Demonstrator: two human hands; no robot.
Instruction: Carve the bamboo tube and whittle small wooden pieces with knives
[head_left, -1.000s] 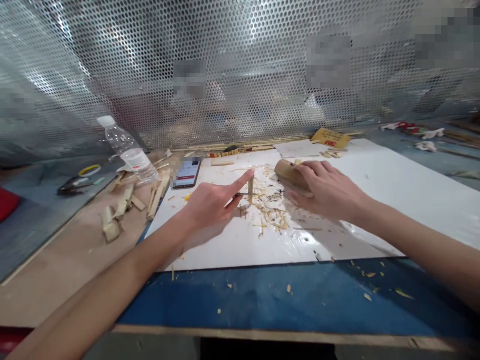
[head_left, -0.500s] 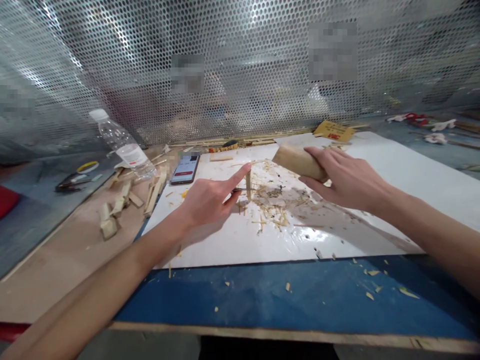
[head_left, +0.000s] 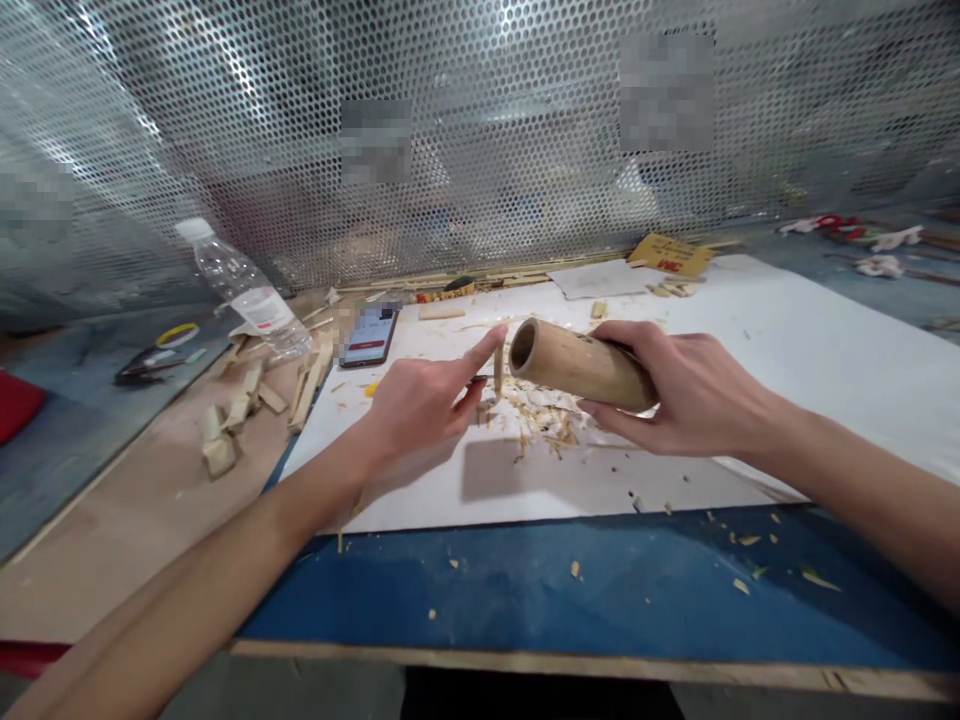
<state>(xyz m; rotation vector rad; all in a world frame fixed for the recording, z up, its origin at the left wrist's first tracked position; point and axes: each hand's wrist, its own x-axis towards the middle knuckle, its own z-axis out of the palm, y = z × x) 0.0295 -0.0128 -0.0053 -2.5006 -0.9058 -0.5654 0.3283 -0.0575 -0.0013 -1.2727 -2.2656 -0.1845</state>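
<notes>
At three o'clock from the shavings [head_left: 551, 425]: my right hand [head_left: 679, 392], gripping one bamboo tube [head_left: 589, 370], raised over the white sheet [head_left: 780, 360], mouth toward ten. At nine: my left hand [head_left: 420, 405], index finger extended to the top of one stick [head_left: 499, 372], thumb below; whether it grips, I cannot tell. Farther out, at ten: phone [head_left: 369, 338], then bottle [head_left: 255, 300]; at nine, offcuts [head_left: 217, 455]; at one, yellow card [head_left: 671, 256].

Plastic bottle [head_left: 260, 306] near a phone [head_left: 369, 337]
</notes>
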